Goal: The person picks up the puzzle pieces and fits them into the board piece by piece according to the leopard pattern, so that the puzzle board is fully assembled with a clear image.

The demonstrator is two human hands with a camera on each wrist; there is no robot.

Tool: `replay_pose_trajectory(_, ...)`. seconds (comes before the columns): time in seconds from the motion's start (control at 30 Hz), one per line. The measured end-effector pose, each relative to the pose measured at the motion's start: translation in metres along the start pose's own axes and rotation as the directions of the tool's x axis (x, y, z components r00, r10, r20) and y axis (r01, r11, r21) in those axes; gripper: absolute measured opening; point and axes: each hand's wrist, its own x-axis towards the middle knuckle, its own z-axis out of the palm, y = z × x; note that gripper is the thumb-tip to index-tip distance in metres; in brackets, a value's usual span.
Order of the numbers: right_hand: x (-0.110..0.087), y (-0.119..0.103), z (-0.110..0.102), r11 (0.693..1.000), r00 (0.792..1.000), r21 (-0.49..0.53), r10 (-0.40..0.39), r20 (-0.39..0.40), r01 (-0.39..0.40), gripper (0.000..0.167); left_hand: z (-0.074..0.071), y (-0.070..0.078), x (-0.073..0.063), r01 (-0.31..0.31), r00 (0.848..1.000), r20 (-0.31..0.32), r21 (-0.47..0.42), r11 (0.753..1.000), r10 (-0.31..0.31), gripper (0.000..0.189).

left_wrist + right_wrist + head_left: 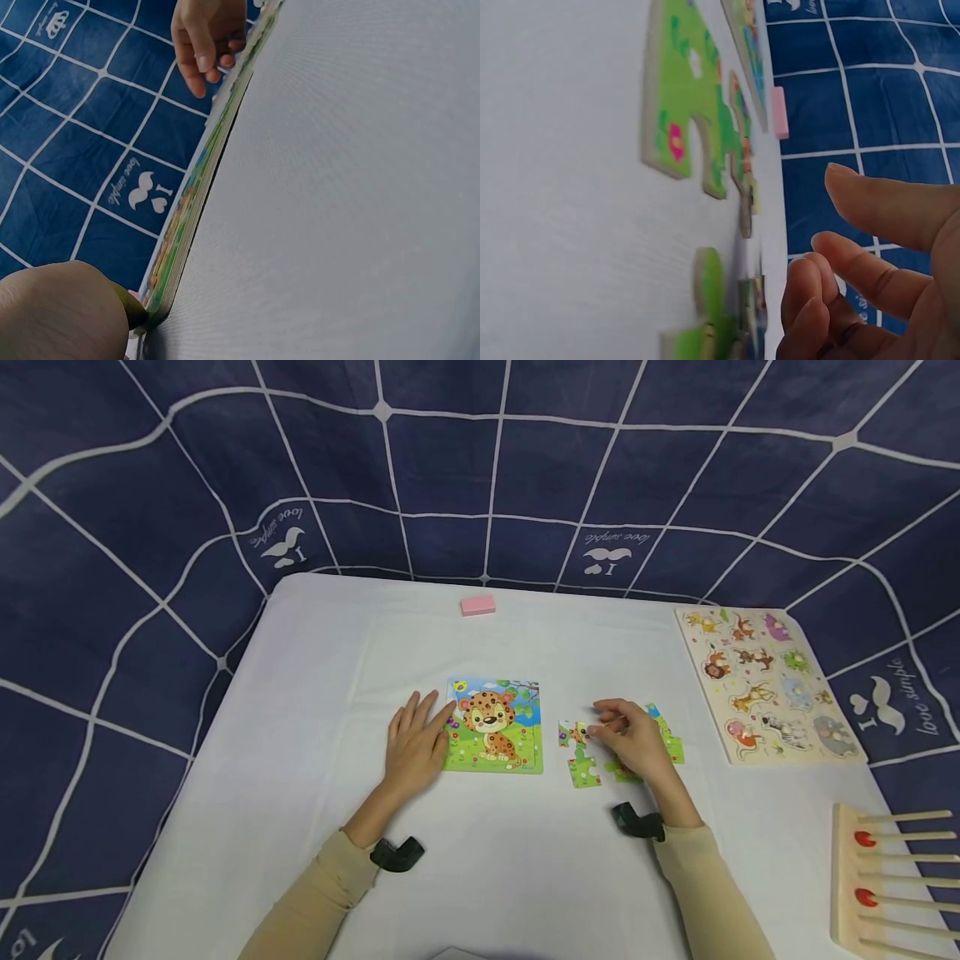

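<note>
A square jigsaw puzzle [504, 756] with a spotted leopard cub lies assembled in its board at the middle of the table. My left hand [416, 743] rests flat beside it, fingers extended, fingertips at its left edge. To the right, my right hand [636, 739] hovers over several loose jigsaw pieces, partly hiding them. One green piece [585, 772] lies nearest me, just left of that hand. In the right wrist view, the thumb [885, 210] stands apart from loosely bent fingers, with nothing between them. The left wrist view shows the puzzle's layered edge [184, 244] from the side.
A pink block [477, 606] lies near the table's far edge. Toward the right edge is a wooden animal peg board [720, 714]. A wooden rack [847, 877] with sticks, some red-marked, sits at the near right. Dark blue gridded cloth [442, 468] hangs behind the white table.
</note>
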Motion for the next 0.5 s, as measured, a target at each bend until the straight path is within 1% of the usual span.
replay_pose_trajectory(0.17, 0.001, 0.003, 0.006, 1.000, 0.999, -0.030, 0.006, 0.039, -0.005, 0.041, 0.000, 0.000, -0.001, -0.007, 1.000, -0.007, 0.001, 1.000, 0.007, 0.046)
replay_pose_trajectory(0.3, 0.000, 0.004, 0.009, 0.999, 0.999, -0.054, 0.002, 0.036, 0.000, 0.040, 0.000, 0.001, -0.002, -0.010, 1.000, -0.010, 0.001, 1.000, 0.010, 0.046)
replay_pose_trajectory(0.5, -0.002, 0.005, 0.014, 0.992, 0.998, -0.106, -0.061, 0.021, 0.063, 0.036, 0.000, 0.001, -0.003, -0.004, 1.000, 0.000, 0.003, 1.000, 0.004, 0.046)
